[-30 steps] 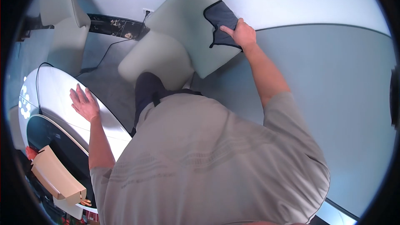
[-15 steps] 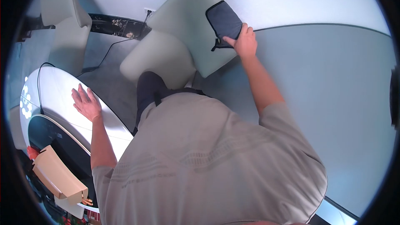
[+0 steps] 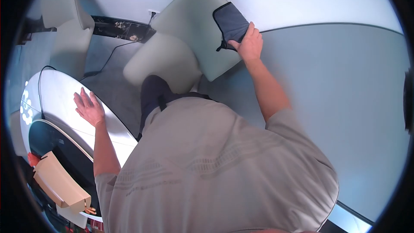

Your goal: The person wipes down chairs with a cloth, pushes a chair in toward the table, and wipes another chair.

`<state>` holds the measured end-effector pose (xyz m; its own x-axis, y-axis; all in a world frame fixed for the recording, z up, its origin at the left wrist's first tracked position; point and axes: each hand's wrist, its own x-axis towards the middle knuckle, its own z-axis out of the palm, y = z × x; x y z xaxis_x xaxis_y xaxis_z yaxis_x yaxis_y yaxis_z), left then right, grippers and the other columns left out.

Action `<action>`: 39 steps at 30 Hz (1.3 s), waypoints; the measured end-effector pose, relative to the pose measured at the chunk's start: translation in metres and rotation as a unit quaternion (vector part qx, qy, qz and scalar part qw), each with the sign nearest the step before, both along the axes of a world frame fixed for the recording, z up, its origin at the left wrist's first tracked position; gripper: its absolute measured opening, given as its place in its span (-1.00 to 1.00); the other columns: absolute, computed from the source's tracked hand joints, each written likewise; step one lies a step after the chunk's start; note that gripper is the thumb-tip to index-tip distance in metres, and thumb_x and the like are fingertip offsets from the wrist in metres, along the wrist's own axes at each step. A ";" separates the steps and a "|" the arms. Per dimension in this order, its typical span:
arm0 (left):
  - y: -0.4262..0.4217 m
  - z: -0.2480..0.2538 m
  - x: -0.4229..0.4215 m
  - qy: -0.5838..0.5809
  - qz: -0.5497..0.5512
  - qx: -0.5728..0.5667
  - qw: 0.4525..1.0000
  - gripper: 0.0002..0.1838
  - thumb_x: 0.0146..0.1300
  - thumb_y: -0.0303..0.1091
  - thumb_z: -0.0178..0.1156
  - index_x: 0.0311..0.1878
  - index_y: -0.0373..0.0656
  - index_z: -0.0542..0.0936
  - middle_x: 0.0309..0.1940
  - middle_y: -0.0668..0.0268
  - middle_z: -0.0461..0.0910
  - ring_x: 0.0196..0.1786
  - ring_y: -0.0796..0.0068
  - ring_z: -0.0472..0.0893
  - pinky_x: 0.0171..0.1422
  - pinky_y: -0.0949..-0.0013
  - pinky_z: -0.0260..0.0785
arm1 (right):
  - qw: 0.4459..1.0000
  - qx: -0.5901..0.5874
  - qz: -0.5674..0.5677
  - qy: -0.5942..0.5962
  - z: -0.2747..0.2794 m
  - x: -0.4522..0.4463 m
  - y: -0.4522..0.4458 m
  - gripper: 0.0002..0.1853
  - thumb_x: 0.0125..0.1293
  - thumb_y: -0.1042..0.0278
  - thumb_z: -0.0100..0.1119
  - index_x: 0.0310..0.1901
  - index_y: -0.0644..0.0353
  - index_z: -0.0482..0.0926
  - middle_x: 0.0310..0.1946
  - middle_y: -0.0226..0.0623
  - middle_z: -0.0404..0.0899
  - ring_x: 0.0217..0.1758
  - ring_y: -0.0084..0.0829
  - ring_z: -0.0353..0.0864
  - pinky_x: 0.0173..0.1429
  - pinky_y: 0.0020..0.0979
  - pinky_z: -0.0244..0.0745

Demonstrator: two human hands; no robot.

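Observation:
My right hand (image 3: 251, 44) is on a dark grey cloth (image 3: 231, 20) with black edging and a small black loop at its lower corner. The thumb lies over the cloth's lower edge and the fingers reach along its right side. That cloth lies against the backrest (image 3: 189, 21) of a pale grey-green chair. Over at the left, my left hand (image 3: 90, 108) rests on the white round table (image 3: 56, 86) with its fingers spread, holding nothing.
A cardboard box (image 3: 60, 181) sits on the table's dark centre (image 3: 51, 138). Another pale chair (image 3: 64, 13) stands at the upper left. A black cable (image 3: 113, 54) runs from a wall socket (image 3: 153, 13) across the floor. A grey panel (image 3: 336, 95) fills the right side.
My right hand has shifted slightly left with the lower part of the cloth, which looks narrower and more creased. My left hand stays in place on the table.

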<state>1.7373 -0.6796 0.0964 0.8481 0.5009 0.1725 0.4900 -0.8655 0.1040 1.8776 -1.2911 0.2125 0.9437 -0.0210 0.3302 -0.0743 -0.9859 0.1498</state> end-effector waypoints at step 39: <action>0.000 0.001 -0.001 0.008 -0.009 0.004 1.000 -0.42 0.61 0.21 -0.11 0.58 0.29 0.38 0.67 0.19 0.15 0.72 0.18 0.07 0.76 -0.09 -0.21 | 0.973 0.074 -0.087 0.202 0.013 0.035 -0.016 -0.15 0.23 -0.52 0.26 -0.01 0.32 0.52 -0.07 0.09 0.70 -0.05 0.07 0.74 0.06 0.00 0.62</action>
<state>1.7368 -0.6795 0.0971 0.8598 0.4839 0.1630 0.4756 -0.8751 0.0889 1.9126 -1.3072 0.2255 0.9735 -0.2119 -0.0860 -0.2073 -0.9765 0.0592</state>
